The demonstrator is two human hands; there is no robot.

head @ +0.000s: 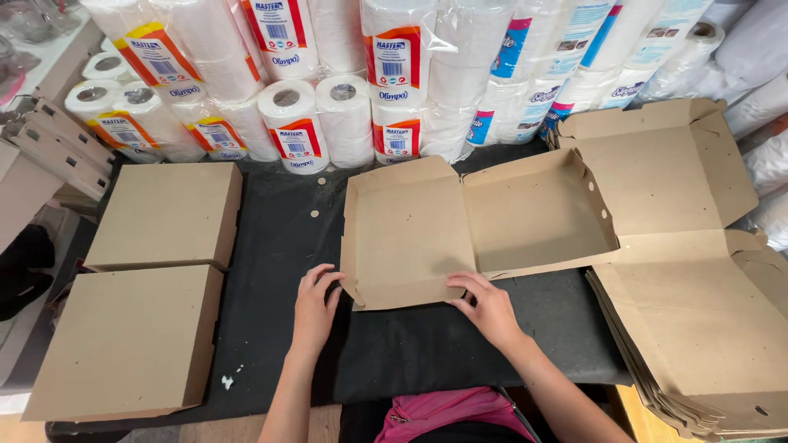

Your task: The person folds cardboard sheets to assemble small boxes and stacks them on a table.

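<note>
- Both our hands press flat on the half-folded cardboard box (pixel 476 226) near the table's (pixel 279 246) front edge: left hand (pixel 316 308) at its corner, right hand (pixel 490 308) on its front flap.
- We judge folding is under way; raising the walls comes next.

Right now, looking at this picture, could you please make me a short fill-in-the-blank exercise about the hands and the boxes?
1. Both hands touch a half-folded box made of brown ____.
2. The left hand is at the near-left corner of the open box; the right hand presses its near ____.
3. Two closed boxes lie to the person's ____.
4. Behind the boxes stand wrapped packs of paper ____.

Missing words: cardboard; edge; left; rolls
</note>
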